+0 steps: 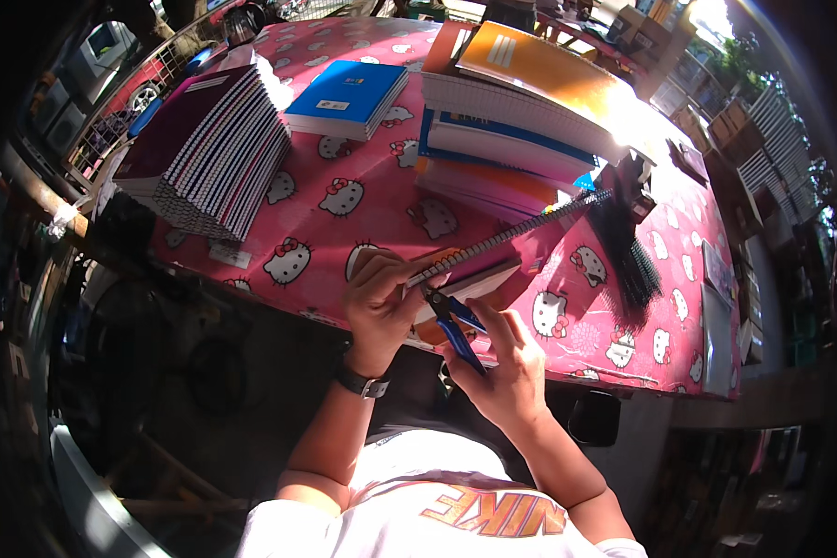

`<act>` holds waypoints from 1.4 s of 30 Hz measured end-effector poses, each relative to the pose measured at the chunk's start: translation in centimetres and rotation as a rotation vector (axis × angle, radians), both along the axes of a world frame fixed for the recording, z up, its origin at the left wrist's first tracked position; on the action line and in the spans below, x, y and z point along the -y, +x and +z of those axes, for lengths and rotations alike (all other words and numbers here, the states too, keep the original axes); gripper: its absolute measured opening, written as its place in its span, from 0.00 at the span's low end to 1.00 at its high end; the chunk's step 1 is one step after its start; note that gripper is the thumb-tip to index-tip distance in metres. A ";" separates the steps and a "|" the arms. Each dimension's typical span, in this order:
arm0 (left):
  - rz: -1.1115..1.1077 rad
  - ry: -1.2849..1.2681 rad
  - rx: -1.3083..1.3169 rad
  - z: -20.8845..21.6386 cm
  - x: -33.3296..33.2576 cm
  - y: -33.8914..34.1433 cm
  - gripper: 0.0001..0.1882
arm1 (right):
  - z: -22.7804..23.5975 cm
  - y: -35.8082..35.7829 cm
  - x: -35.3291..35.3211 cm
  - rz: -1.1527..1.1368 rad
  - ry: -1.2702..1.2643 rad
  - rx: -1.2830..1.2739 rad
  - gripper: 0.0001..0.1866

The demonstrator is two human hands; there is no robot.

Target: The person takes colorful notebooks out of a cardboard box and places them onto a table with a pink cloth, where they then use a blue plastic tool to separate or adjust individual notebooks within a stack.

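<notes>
Tilted over the near edge of the table is a spiral notebook, its dark wire coil point(511, 238) running along the upper edge. My left hand point(379, 296) is closed on the notebook's near end. Closed round a pair of blue-handled cutting pliers point(456, 337) is my right hand point(507, 372). The pliers' dark jaws meet the near end of the coil, right beside my left fingers. Whether the jaws have wire between them cannot be made out. Most of the notebook's cover is hidden or in shadow.
On the pink cartoon-cat tablecloth point(293, 260), a tall stack of dark purple spiral notebooks point(219, 158) stands left. Blue notebooks point(349, 88) lie behind it. An orange-topped notebook stack point(530, 65) is at the back, partly sunlit. Loose black coils point(634, 279) lie right.
</notes>
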State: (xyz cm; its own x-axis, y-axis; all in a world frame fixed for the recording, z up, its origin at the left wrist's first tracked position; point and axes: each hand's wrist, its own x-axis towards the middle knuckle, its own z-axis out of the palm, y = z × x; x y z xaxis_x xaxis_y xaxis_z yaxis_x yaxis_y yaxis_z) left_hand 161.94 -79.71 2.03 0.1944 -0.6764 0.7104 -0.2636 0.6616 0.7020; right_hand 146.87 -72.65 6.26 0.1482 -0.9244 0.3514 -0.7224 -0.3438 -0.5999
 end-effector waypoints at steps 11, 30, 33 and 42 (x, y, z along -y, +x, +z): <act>-0.118 0.142 -0.075 -0.1 -0.6 0.4 0.11 | -1.7 -2.3 0.4 0.354 0.716 0.896 0.23; 0.339 -0.106 0.332 -4.9 1.5 11.8 0.24 | -15.7 -15.5 1.6 -0.635 -0.167 -0.254 0.32; 0.257 0.067 0.508 -9.6 -0.1 11.2 0.25 | -16.0 -17.3 1.6 -0.660 -0.148 -0.234 0.31; 0.382 0.362 0.738 -11.8 0.6 9.4 0.30 | -15.1 -18.5 2.6 -0.719 -0.166 -0.285 0.24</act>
